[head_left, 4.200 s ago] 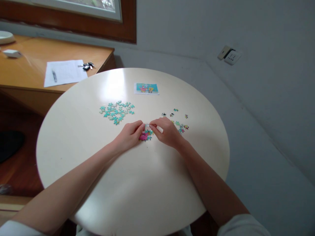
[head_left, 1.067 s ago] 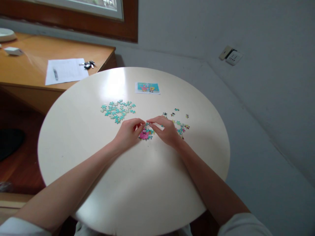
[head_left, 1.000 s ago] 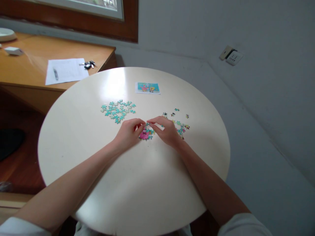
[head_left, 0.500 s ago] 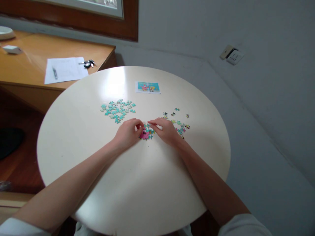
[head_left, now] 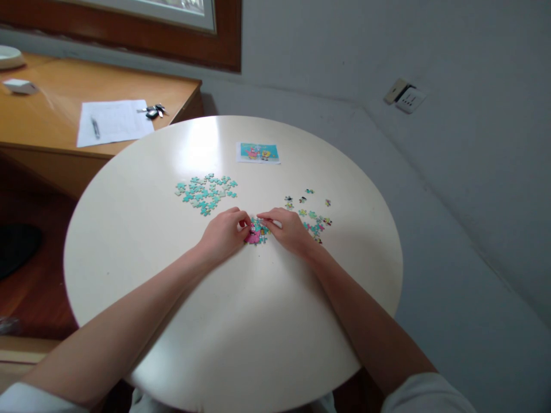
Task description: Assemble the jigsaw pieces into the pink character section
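“Puzzle (head_left: 256, 234) first: where does it lie?”

“On the round counter (head_left: 258, 321), between the two hands, a small joined patch, pink at left and teal toward the far and right sides.”

“What differs from about a second ago?”

“The fingertips nearly met over its far edge then. The left hand (head_left: 224, 232) has since drawn back to the left edge, and teal shows between the two sets of fingertips.”

“How are the hands set?”

“The left one's thumb and finger curl into a narrow loop. The right hand (head_left: 293, 230) makes a narrow pinch at the far right edge. I can't tell whether either grips a piece.”

“And the rest?”

“The teal pieces (head_left: 198, 188) at far left lie as they did, flat and knobbed. The mixed pieces (head_left: 316, 226) sit loosely scattered at right, some beside the right wrist. The picture (head_left: 259, 152) beyond is a flat, white-edged rectangle, also unmoved.”

“The surface?”

“Smooth, cream-coloured and glossy, with a bright window reflection at far left.”
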{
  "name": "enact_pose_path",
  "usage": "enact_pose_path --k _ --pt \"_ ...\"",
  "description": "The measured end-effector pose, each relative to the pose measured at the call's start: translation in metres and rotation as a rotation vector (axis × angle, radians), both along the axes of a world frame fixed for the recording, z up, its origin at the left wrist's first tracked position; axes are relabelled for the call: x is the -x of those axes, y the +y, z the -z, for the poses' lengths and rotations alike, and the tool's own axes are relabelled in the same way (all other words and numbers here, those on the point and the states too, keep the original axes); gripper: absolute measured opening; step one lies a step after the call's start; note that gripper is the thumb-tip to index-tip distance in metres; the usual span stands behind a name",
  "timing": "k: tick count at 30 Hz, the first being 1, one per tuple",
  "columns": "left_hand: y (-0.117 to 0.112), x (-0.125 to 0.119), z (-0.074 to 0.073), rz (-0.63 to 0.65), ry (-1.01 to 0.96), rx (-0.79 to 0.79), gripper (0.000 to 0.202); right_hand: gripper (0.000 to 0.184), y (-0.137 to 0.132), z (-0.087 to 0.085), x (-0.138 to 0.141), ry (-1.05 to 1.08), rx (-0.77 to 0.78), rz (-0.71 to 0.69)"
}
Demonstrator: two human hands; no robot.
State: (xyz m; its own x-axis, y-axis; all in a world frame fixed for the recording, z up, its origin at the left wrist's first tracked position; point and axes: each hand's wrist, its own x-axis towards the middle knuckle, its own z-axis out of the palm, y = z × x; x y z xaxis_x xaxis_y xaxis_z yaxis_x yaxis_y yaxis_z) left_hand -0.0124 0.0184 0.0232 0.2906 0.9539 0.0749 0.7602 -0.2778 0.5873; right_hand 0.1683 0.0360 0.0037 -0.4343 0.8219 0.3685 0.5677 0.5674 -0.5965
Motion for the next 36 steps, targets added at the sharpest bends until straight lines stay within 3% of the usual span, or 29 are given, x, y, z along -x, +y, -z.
enact_pose_path --k 36 --pt "-0.0007 0.0006 0.0009 0.041 0.039 -0.018 0.024 0.018 0.0016 0.0037 0.0008 -0.031 0.006 0.01"
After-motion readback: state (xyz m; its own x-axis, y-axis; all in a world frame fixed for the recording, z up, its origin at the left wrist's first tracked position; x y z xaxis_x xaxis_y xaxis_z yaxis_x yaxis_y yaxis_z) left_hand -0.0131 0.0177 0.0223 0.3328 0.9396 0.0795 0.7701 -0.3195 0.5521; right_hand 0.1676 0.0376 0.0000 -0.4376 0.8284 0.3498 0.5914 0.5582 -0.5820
